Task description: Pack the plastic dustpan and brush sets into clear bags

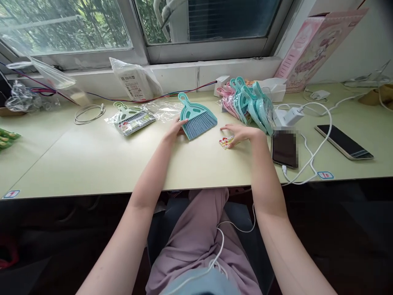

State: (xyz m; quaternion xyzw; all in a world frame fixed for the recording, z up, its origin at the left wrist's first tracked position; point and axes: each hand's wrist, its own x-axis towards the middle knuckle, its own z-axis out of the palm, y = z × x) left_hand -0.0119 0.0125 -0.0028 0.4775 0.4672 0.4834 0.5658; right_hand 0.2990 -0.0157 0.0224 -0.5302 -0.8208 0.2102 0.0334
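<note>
A teal dustpan and brush set (199,121) lies on the table in front of me, its grey-blue bristles facing down and to the right. My left hand (176,128) grips its left edge, thumb on top and the other fingers partly hidden. To the right, my right hand (238,133) is over a small colourful printed card (225,142), thumb and index finger spread apart. The thumb side touches or nearly touches the card, and the hand covers part of it.
A green set in clear plastic wrap (135,119) lies to the left. Several wrapped teal sets (256,104) and pink ones (229,98) are piled at right. Two phones (285,149), (344,141), white cables and a charger (293,116) are further right. A pink box (322,49) stands behind.
</note>
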